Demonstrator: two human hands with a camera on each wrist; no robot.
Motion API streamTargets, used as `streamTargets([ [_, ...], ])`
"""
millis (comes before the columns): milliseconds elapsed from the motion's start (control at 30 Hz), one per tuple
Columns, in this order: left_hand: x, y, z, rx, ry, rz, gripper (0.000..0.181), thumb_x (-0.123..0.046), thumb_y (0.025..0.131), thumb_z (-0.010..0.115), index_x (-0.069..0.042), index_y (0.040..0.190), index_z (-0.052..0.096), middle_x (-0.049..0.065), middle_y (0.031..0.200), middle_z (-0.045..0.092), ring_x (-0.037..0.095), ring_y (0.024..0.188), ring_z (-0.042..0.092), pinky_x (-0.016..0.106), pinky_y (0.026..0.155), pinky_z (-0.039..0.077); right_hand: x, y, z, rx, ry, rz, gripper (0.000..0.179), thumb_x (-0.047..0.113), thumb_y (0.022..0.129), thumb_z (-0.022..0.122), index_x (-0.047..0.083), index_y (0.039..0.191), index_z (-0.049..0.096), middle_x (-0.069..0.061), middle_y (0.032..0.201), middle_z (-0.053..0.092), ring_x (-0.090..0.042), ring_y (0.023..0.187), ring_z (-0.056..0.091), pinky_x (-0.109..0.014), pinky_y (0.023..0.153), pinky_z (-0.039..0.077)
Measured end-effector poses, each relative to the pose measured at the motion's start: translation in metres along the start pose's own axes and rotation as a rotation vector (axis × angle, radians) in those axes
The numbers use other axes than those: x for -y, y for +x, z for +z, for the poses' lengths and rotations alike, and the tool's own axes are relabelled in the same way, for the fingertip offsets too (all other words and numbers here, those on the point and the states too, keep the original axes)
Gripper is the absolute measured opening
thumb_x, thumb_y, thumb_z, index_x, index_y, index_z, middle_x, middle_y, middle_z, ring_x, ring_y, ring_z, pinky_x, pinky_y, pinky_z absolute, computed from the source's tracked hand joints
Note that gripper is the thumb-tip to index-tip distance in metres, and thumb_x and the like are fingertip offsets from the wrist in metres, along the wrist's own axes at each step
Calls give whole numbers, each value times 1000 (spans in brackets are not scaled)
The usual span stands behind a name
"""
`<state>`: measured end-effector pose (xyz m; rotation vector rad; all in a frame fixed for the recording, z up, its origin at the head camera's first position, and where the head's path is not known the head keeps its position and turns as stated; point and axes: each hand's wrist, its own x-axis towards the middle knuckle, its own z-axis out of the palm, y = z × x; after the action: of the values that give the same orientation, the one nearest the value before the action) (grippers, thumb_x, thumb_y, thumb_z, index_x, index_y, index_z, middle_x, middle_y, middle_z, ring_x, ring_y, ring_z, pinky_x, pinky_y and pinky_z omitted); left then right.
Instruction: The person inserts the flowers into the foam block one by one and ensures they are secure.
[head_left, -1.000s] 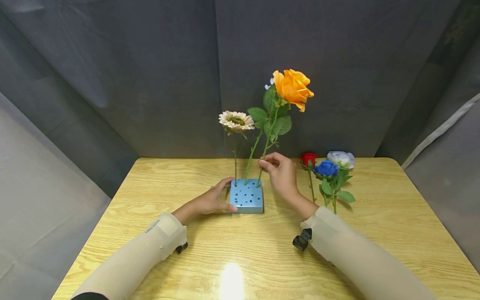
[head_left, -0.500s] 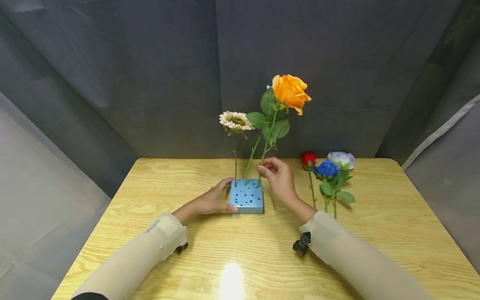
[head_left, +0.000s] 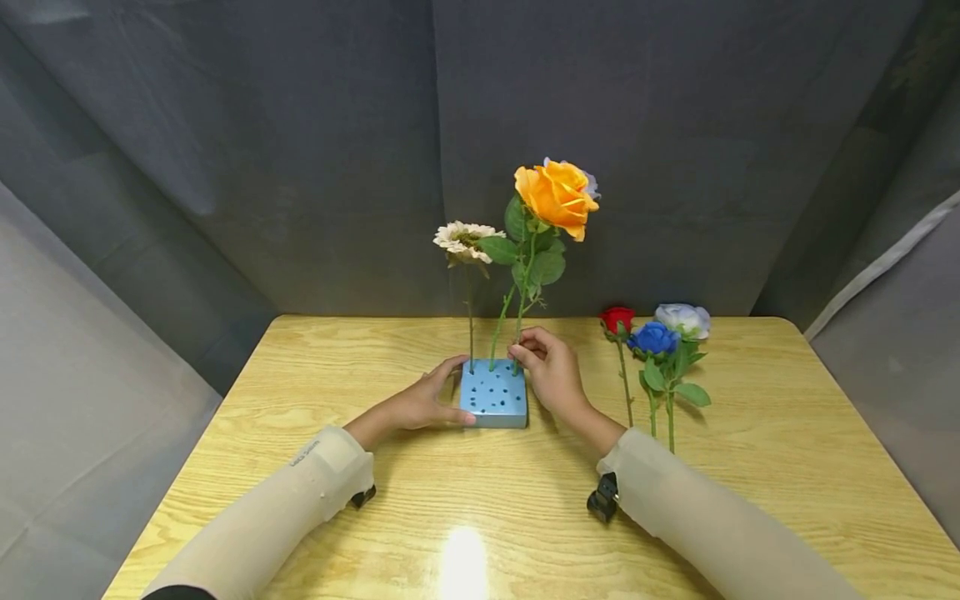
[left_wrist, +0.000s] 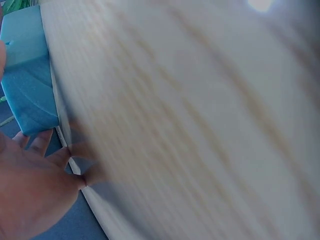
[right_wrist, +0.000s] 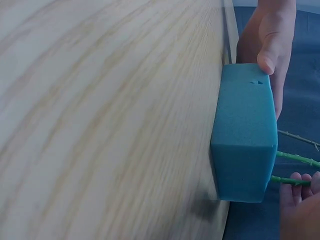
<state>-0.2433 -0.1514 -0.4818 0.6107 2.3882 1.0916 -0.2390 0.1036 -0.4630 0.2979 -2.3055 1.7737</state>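
A blue foam block (head_left: 493,388) with small holes sits on the table. My left hand (head_left: 422,402) grips its left side, thumb at the front and fingers toward the back. In the right wrist view that thumb lies on the block's edge. Low on the stem of an orange rose (head_left: 557,197), just above the block, my right hand (head_left: 551,371) pinches with thumb and fingertips. The stem's foot meets the block's back right corner. A cream daisy-like flower (head_left: 467,242) stands at the back left. Between them rises another green stem (head_left: 501,321), its pale bloom mostly hidden behind the rose.
To the right lie a red rose (head_left: 617,321), a blue rose (head_left: 654,337) and a pale lilac flower (head_left: 682,319), stems toward me. The wooden table (head_left: 405,517) ends at a grey curtain (head_left: 337,167) behind.
My right hand has slid down and slightly left along with the orange rose, closer to the block. The rose's head is lower, further left and more upright. My left hand stays put.
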Motion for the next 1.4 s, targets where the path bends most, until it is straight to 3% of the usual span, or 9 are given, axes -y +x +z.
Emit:
streamTargets([
  [833,-1,2,0,-4,5,-4,114,-47,85,84,-22,167,9,13,172,16,36,158,10,61,125,-2,-9,-1,-1,18,-67,-43,10,8,98,69,2,105,71,-11,96,77,-24,87,73,-21,73,58],
  [1400,0,2,1,1,-14,-18,115,-47,84,85,-24,167,8,13,172,14,37,158,8,65,123,0,-9,-4,0,32,-15,22,13,11,98,70,2,108,71,-13,99,76,-26,91,73,-24,75,58],
])
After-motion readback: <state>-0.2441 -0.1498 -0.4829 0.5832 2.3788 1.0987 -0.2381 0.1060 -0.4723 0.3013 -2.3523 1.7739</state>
